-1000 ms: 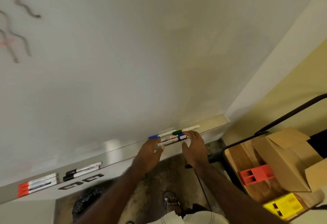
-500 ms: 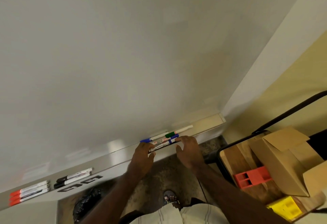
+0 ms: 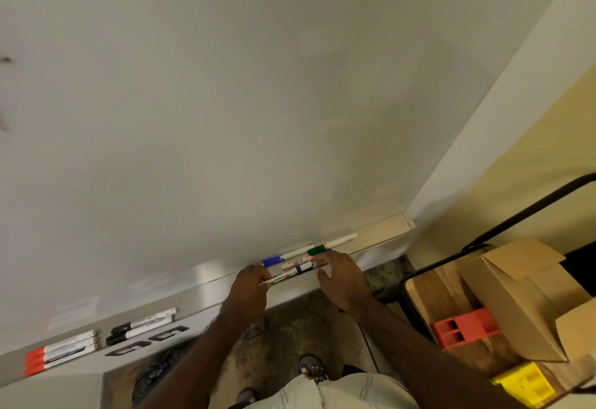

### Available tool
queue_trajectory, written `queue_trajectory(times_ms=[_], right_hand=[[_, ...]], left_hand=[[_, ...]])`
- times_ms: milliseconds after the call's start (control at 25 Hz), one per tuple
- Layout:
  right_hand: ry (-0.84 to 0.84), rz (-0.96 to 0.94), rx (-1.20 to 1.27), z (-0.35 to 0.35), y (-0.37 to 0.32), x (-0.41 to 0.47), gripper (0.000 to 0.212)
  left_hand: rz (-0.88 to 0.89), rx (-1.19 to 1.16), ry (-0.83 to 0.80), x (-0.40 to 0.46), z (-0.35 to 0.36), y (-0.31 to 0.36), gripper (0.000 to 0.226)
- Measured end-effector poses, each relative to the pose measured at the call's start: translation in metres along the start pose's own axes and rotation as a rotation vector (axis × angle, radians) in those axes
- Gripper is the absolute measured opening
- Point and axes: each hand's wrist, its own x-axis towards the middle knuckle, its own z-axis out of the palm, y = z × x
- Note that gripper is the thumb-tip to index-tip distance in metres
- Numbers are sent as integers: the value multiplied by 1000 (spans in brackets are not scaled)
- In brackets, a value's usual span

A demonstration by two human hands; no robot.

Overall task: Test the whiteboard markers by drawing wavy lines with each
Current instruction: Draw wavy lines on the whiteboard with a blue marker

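Several whiteboard markers lie bunched on the tray ledge (image 3: 387,224) under the whiteboard (image 3: 225,102). Among them are a blue-capped marker (image 3: 272,261), a green-capped marker (image 3: 316,250) and a labelled white marker (image 3: 295,261). My left hand (image 3: 251,282) pinches the left end of the front marker (image 3: 301,268), which has a blue cap at its right end. My right hand (image 3: 338,276) reaches in from the right, its straight fingertips touching the bunch near the green cap. Faint dark line ends (image 3: 4,60) show at the board's far left edge.
Further left on the ledge lie three red-capped markers (image 3: 58,350) and black-capped markers (image 3: 138,328), with black lettering (image 3: 145,342) on the ledge front. At right a black-framed wooden cart (image 3: 429,295) carries cardboard boxes (image 3: 516,295), a red block (image 3: 464,328) and a yellow block (image 3: 522,386).
My left hand's fingers have closed on the end of the front marker. My right hand stays at the bunch's right end. The view has shifted, so the wavy lines are nearly out of frame.
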Motion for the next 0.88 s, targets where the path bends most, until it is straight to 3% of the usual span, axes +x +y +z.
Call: queue_trajectory(times_ms=[320,560,680,800,880], right_hand=[[-87,-167,-129,3,-54,-8,48],[4,-188,-86,8,-103,-20,29],[28,-144,76,8,-117,-29,18],[-12,-9,435,-5,-123,-36,2],[-47,47,591,-17,-135,-40,7]], left_hand=[[166,-187,167,-41,-52,14,10],[312,-229,221,-68,-95,35,17],[363,-313,219,-79,-109,43,16],[358,-304,150,-80,-111,48,27],[368,-265,105,-84,-110,50,31]])
